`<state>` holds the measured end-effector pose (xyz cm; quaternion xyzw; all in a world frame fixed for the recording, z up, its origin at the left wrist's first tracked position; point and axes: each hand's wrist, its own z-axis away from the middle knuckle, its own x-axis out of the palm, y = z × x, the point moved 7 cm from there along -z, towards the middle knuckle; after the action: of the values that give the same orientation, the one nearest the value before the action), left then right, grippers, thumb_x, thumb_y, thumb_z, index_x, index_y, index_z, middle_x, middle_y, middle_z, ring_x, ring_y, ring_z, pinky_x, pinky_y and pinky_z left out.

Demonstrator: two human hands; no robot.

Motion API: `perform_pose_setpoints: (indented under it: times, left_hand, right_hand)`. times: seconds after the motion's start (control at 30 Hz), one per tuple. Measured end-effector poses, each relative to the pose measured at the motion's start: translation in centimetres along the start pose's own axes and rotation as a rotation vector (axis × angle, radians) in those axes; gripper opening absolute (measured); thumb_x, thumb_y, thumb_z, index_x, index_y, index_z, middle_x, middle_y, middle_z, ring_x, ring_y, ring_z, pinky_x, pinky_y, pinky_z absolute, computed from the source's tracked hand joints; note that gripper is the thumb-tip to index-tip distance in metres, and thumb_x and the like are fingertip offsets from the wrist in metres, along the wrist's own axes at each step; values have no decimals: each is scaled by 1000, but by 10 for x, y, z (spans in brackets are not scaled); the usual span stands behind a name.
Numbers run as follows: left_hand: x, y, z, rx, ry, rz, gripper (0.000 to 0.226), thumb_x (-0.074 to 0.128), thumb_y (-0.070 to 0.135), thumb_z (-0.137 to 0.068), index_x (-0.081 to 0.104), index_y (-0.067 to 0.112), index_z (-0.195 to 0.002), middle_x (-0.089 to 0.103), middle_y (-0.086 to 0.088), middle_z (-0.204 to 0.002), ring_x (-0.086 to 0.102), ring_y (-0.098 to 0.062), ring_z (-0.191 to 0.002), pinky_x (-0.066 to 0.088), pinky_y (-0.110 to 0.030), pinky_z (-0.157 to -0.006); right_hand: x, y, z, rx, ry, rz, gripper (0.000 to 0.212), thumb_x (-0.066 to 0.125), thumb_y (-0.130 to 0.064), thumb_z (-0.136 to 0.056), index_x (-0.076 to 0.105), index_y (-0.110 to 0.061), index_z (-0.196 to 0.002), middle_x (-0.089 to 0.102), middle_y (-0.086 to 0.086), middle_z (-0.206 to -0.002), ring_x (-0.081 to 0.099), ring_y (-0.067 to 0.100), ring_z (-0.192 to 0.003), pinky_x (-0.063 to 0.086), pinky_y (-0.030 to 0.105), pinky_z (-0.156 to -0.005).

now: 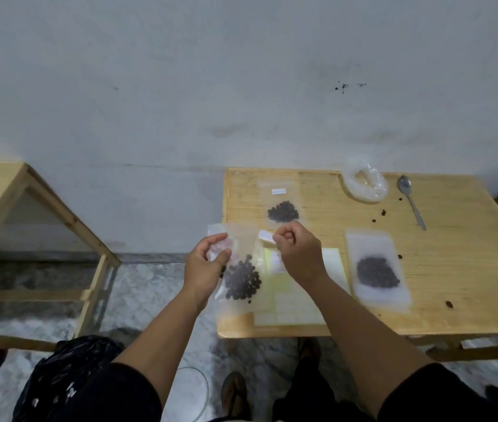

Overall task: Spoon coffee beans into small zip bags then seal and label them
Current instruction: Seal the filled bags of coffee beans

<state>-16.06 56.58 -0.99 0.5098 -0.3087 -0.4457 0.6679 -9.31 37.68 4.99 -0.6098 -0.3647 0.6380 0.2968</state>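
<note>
The label (278, 191) on the far bag (279, 200), beyond the right hand (298, 251), is too small to read; that hand hides part of the sticker sheet (293, 295).

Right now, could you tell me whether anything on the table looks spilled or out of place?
Yes. Loose coffee beans lie scattered on the bare table, near the spoon and around the bean-filled bag on the right, one near the front edge. They look spilled from scooping.

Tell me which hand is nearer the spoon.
Right. The right hand is at mid-table pinching a white label; the spoon lies farther back to its right. The left hand grips a bag at the table's left edge.
</note>
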Motion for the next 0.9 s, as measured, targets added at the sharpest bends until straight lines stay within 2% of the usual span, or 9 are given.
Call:
perform_pose_setpoints:
  times: [0.07,0.17,0.37,0.47,0.53,0.63,0.67,0.8,0.9]
  left_hand:
    - [6,8,0,24,-12,10,32,66,9,-85,67,38,-97,66,3,-113,60,-22,-110,51,-45,-94]
    - [15,19,1,56,-40,18,32,66,9,-85,68,38,-98,67,5,-112,61,-17,-108,51,-43,-95]
    - [23,30,7,96,-124,-8,33,65,12,-86,68,40,-102,67,13,-114,58,-16,-114,45,-44,-102]
    - [23,31,8,100,-145,-16,33,65,14,-86,67,41,-105,66,12,-115,58,-18,-115,45,-45,-102]
    - [23,34,10,99,-146,-15,33,63,12,-87,67,40,-106,66,10,-117,60,-18,-109,51,-38,-94]
    - [24,36,12,84,-150,33,34,63,8,-87,65,36,-106,65,1,-118,62,-15,-81,56,-30,-72]
    - [25,36,12,74,-149,49,34,65,9,-85,66,35,-106,65,0,-117,63,-15,-81,56,-33,-74]
    - [26,38,12,77,-88,51,32,78,24,-75,68,33,-104,67,13,-110,61,-14,-109,51,-38,-95]
    - [27,41,9,110,-35,48,25,75,18,-79,69,32,-99,68,14,-105,62,-11,-104,52,-34,-93]
  right_hand:
    - [1,-21,-1,-77,-45,-55,8,64,-8,-83,59,-11,-77,50,-10,-60,50,-3,-55,39,8,-56]
    - [5,-34,0,-122,-81,-48,5,67,-10,-82,62,-7,-81,50,-11,-60,50,-6,-55,39,5,-57]
    - [9,-35,1,-104,-144,76,4,64,-9,-84,62,-8,-81,49,-10,-59,47,3,-54,38,10,-55]
    - [8,-38,0,-100,-181,113,3,63,-9,-85,63,-6,-84,51,-8,-60,47,4,-55,39,8,-54]
    - [8,-38,-1,-83,-194,142,3,63,-10,-86,63,-7,-85,52,-7,-61,48,6,-56,39,7,-54]
    - [10,-37,-3,-55,-189,160,4,63,-12,-86,63,-8,-85,55,-3,-64,50,10,-59,37,8,-55]
    - [10,-37,-3,-49,-184,163,4,63,-13,-86,63,-9,-86,57,-1,-67,51,11,-61,38,10,-56]
    - [10,-39,-3,-43,-154,158,5,64,-15,-86,64,-10,-86,59,0,-71,53,11,-64,41,16,-62]
    - [9,-38,-4,-40,-128,149,6,66,-17,-85,62,-13,-83,55,-5,-64,50,5,-58,41,17,-63]
